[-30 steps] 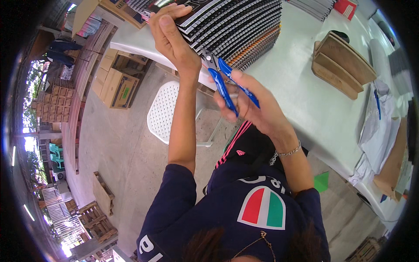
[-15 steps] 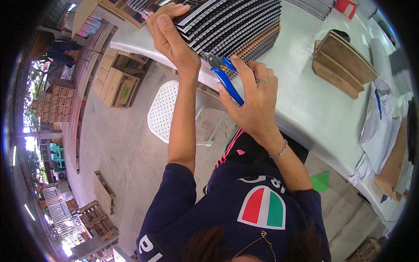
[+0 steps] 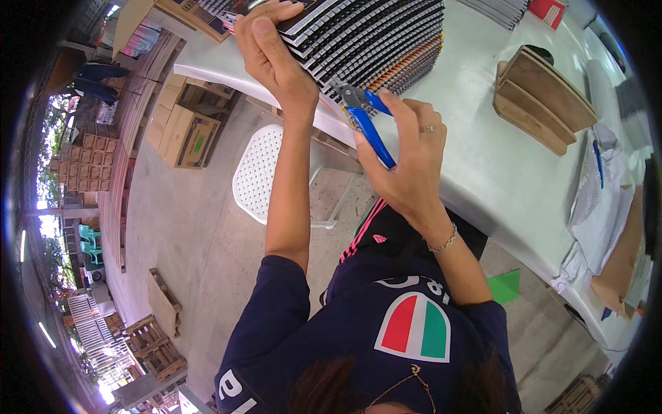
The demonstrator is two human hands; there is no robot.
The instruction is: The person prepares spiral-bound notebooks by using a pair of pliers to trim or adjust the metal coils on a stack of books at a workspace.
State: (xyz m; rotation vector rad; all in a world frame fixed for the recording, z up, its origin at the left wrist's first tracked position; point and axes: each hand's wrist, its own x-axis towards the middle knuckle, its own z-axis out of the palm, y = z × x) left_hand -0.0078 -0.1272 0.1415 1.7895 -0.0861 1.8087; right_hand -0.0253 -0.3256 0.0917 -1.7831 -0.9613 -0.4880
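A stack of spiral-bound books (image 3: 376, 41) lies on the white table, its coils facing me. My left hand (image 3: 279, 69) is at the stack's left end, fingers curled over the top black-covered book (image 3: 310, 15) and thumb raised along its edge. In my right hand (image 3: 414, 148) is a pair of blue-handled wire cutters (image 3: 372, 131). The handles are spread apart, and the metal jaws are beside the coils near the stack's front left corner. Whether the jaws touch a wire cannot be made out.
A wooden divided holder (image 3: 538, 103) stands on the white table (image 3: 476, 152) at right, near crumpled paper (image 3: 600, 179) and cardboard. More spiral-bound books (image 3: 491, 10) lie at the back. Below left are a white stool (image 3: 258, 176) and a carton (image 3: 183, 138).
My right hand and the wire cutters have moved slightly right, and the jaws have drawn away from the left wrist. My left hand has barely shifted.
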